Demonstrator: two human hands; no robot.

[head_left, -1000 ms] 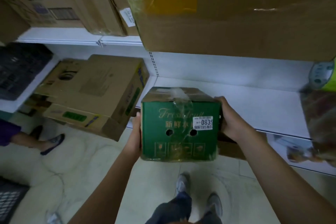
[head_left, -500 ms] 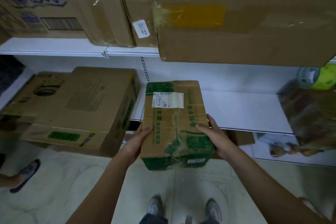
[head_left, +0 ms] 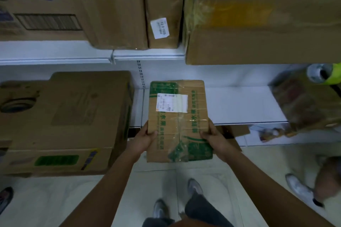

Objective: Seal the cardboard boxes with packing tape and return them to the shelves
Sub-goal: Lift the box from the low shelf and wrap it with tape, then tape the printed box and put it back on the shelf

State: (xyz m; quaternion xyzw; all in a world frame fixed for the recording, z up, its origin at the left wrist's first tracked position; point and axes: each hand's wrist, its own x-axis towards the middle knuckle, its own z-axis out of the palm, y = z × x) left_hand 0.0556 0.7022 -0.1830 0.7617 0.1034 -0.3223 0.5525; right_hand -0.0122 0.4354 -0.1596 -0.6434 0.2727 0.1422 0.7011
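Note:
A green and brown cardboard box [head_left: 178, 120] with a white label and clear tape down its top lies half on the white middle shelf [head_left: 239, 105], its near end past the shelf edge. My left hand [head_left: 145, 137] grips its near left side, thumb on top. Gripping the near right side is my right hand [head_left: 212, 137], thumb over the top edge.
A large brown box [head_left: 64, 121] fills the shelf just left of the green box. Big cartons [head_left: 258, 14] sit on the upper shelf overhead. A wrapped package [head_left: 304, 101] stands at the right. My feet and another person's shoe [head_left: 299, 188] are on the tiled floor.
The box went from being held upright in front of me to lying top up with its far end pushed onto the middle shelf. My hands slid back to its near corners.

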